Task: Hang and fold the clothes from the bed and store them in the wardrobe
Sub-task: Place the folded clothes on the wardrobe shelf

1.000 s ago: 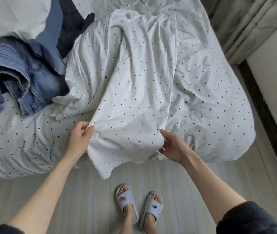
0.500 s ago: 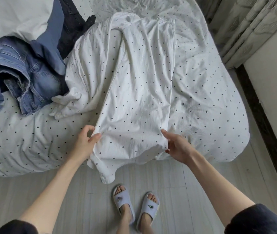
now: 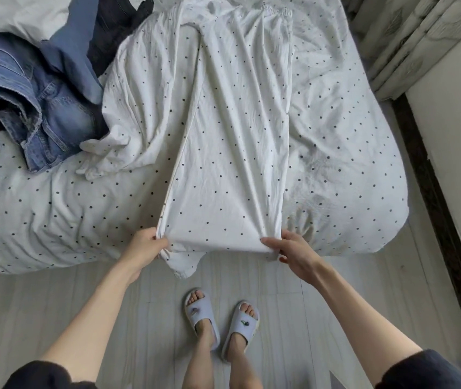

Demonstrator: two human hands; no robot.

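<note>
While the dotted garment (image 3: 232, 153) lies stretched along the bed (image 3: 350, 153), its folding has only begun.

Folded once lengthwise, it seems, though white dots on white bedding blur its far edge, the garment runs from the bed's foot toward the top of the view; the left hand (image 3: 145, 245) pinches its near left corner and the right hand (image 3: 294, 248) pinches the near right corner, the two well apart and pulling the hem taut at the mattress edge; a loose flap hangs below toward the floor (image 3: 55, 304); cross folds and storing remain; no wardrobe shows here; to the left wait the jeans (image 3: 41, 119), a blue cloth (image 3: 77, 51) and a dark garment (image 3: 117, 21), heaped against the spread sleeve; curtains (image 3: 409, 32) hang at the right.
</note>
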